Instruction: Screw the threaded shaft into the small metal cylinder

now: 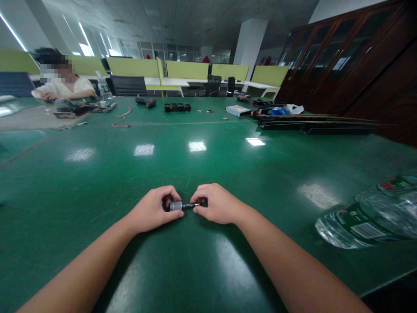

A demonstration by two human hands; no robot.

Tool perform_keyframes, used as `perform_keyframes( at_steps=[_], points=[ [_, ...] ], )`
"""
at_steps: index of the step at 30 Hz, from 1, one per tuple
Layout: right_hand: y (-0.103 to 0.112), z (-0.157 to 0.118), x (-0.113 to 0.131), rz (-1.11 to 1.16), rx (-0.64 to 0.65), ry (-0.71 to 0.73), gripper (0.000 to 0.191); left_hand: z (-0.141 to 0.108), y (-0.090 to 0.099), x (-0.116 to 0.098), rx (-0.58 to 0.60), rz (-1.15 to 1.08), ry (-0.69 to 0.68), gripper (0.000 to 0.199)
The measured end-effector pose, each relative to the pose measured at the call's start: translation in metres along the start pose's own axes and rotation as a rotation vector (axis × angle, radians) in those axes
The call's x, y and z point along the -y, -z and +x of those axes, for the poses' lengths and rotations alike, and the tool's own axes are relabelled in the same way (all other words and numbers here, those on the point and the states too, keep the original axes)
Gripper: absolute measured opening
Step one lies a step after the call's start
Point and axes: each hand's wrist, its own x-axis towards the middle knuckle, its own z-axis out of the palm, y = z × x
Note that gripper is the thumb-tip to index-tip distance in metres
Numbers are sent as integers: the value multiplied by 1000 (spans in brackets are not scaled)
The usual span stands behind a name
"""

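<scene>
My left hand [158, 208] is closed around a small cylindrical part [176, 205], silver-grey with a black end, lying sideways between thumb and fingers. From its right side a thin dark shaft [188, 206] reaches across to my right hand [213, 203]. The right fingertips pinch the far end of that shaft, where a bit of black shows beyond them. Both hands rest low over the green table [195, 169], close together. My fingers cover parts of the piece, so its exact kind is unclear.
A large clear water bottle [368, 219] lies on its side at the right. Farther back are a power drill [146, 102], a black block-like part [177, 107], a silver box [238, 111] and long dark bars [312, 124]. Another person [65, 87] sits at the far left.
</scene>
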Motion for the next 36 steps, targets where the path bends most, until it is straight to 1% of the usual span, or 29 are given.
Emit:
perform_keyframes(
  at_steps=[3,6,11,14,22,28,36],
  points=[
    [-8,3,4,6,-7,48,18,0,0,-1,5,25,-12,25],
    [-11,5,6,24,-13,48,18,-1,1,-3,6,33,-32,26],
    [-11,5,5,59,-52,24,14,-1,2,-4,-6,7,-21,26],
    [-12,5,6,67,-68,32,10,0,1,-3,-9,8,-20,25],
    [-12,5,7,42,-43,23,13,-1,0,-4,-1,28,-23,22],
    [-11,5,7,41,-55,39,13,-1,0,-1,2,16,-28,24],
    [-9,3,5,34,-41,49,13,-1,1,-2,5,31,-16,25]
  ],
)
